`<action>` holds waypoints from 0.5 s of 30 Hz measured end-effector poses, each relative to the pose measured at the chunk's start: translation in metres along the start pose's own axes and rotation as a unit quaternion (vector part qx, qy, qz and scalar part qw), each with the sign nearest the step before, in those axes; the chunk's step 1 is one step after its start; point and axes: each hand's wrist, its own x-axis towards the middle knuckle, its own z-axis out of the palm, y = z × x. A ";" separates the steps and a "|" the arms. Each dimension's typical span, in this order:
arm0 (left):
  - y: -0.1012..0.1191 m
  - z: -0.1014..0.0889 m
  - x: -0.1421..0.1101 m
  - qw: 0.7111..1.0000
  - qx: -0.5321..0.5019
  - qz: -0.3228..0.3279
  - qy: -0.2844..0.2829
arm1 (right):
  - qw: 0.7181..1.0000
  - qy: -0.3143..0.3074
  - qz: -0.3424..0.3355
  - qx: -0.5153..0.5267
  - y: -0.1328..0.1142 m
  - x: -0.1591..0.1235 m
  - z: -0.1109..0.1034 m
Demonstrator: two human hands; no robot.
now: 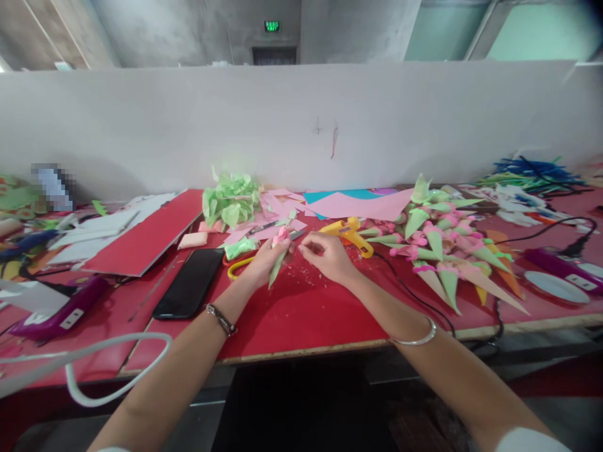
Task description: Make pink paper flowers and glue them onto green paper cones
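In my left hand (267,258) is a small paper flower (277,267) with a pink top and a pale green cone pointing down. My right hand (326,254) is just to its right, thumb and fingertips drawn together; whatever they may pinch is too small to make out. Partly beneath the left hand lies a pair of scissors with a yellow handle (234,269). A yellow glue gun (348,231) rests behind the right hand. Bits of green crepe paper (240,248) lie just beyond the left hand.
Many finished-looking paper cones (443,235) pile up at the right. A black phone (188,285) lies at the left, near a red board (146,235). Green tissue (232,199) and pink sheets (360,204) sit at the back. Purple power strips (66,307) and a white cable (117,339) are there too.
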 end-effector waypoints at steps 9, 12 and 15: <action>0.002 0.004 -0.002 1.000 -0.007 -0.008 0.027 | 0.999 0.009 0.024 0.031 0.001 -0.002 0.001; -0.001 0.002 -0.001 1.000 -0.001 -0.005 0.028 | 1.000 0.008 0.013 0.026 0.001 -0.002 0.001; -0.003 0.000 0.000 0.999 0.009 -0.005 0.036 | 1.000 0.004 0.005 0.021 0.000 -0.001 0.001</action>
